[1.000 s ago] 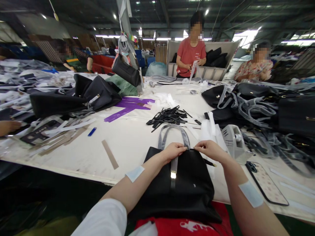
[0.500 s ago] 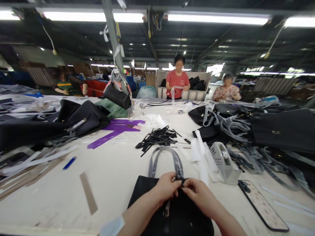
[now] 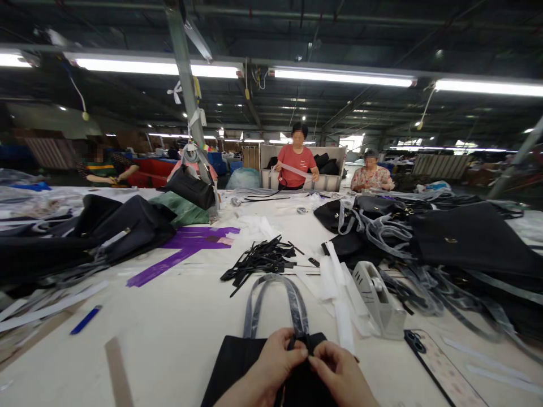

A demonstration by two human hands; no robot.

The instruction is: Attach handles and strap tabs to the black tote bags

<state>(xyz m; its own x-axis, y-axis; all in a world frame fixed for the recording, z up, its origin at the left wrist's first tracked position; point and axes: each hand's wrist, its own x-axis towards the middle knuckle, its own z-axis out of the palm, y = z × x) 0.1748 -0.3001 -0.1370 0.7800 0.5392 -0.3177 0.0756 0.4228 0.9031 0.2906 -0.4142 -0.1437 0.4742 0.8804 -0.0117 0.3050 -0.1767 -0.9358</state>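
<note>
In front of me a black handbag (image 3: 231,362) stands on the table, its two handles (image 3: 257,308) wrapped in clear film and raised. My left hand (image 3: 282,356) is closed at the base of the right-hand handle, pinching a thin black strap (image 3: 292,342). Close beside it my right hand (image 3: 335,364) pinches the same dark piece between thumb and fingers. The fingertips nearly meet and hide most of the strap. Past the handles lies a heap of black straps (image 3: 265,257), some with small metal parts.
A tape dispenser (image 3: 379,299) and a patterned phone (image 3: 443,362) lie to the right, beside white strips (image 3: 339,294). Black bags are piled at right (image 3: 470,232) and left (image 3: 127,226). A blue cutter-like object (image 3: 86,319) lies left. Co-workers (image 3: 296,161) are across the table.
The view has tilted up, so the hands and bag sit lower in it. Both hands stay pinched at the handle base. A co-worker opposite now holds a strip stretched out.
</note>
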